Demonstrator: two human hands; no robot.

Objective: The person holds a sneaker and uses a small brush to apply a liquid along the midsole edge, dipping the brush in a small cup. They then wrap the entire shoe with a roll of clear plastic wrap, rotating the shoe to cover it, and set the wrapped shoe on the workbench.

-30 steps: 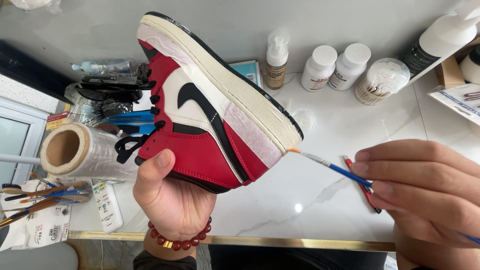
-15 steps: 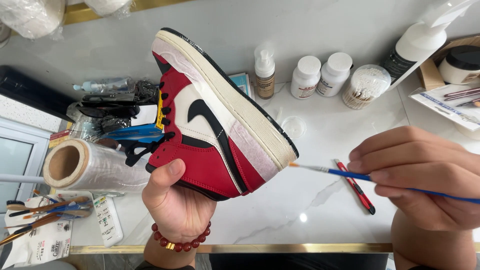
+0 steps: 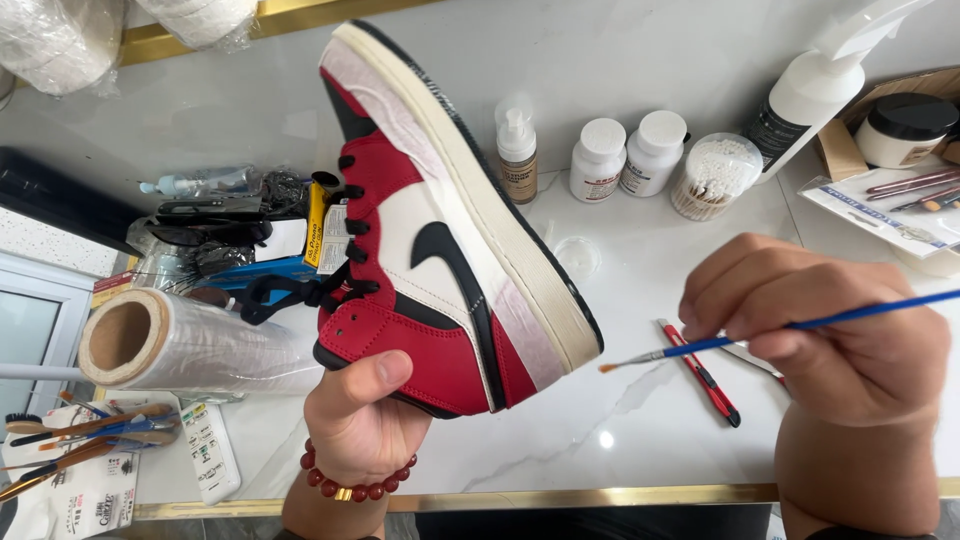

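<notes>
Red, white and black sneaker (image 3: 440,250) sits gripped in your left hand (image 3: 355,425); your right hand (image 3: 820,330) pinches a blue paintbrush (image 3: 760,335) near its sole.

The paintbrush (image 3: 760,334) tip has drawn away from the sneaker's (image 3: 450,230) sole.

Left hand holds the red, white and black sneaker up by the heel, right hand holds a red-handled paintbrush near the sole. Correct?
Not quite: the head view shows the paintbrush in the right hand has a blue handle, not red. The left hand does hold the sneaker by the heel.
</notes>
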